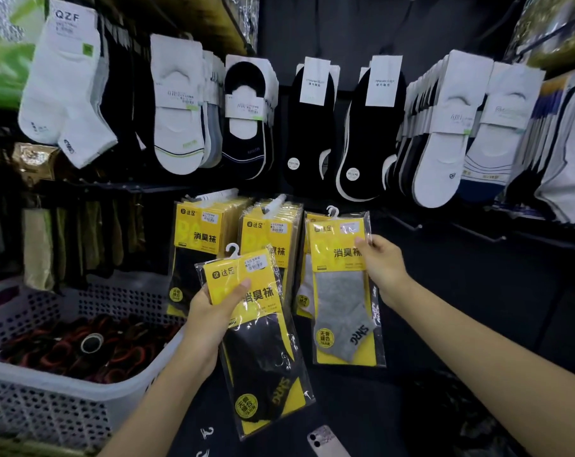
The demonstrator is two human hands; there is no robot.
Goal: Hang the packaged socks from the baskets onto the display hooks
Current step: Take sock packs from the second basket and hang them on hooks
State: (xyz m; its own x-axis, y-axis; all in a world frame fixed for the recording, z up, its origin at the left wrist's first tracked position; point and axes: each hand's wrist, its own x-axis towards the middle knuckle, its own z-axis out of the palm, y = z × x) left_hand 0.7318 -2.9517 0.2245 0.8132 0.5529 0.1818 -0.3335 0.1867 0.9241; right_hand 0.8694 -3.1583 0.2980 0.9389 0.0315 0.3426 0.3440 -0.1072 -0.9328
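Restocking under way: the right hand pinches a yellow-carded plastic pack of grey socks just right of the hanging yellow sock packs, its white hanger apparently next to be slid home, while the left hand grips a black-sock pack below them.

The black sock packet and the grey sock packet are sealed in clear, glossy, crinkled plastic film over yellow printed card. The socks inside are of matt knitted cloth. The basket is moulded in white perforated plastic. The hanging socks are banded in white paper.
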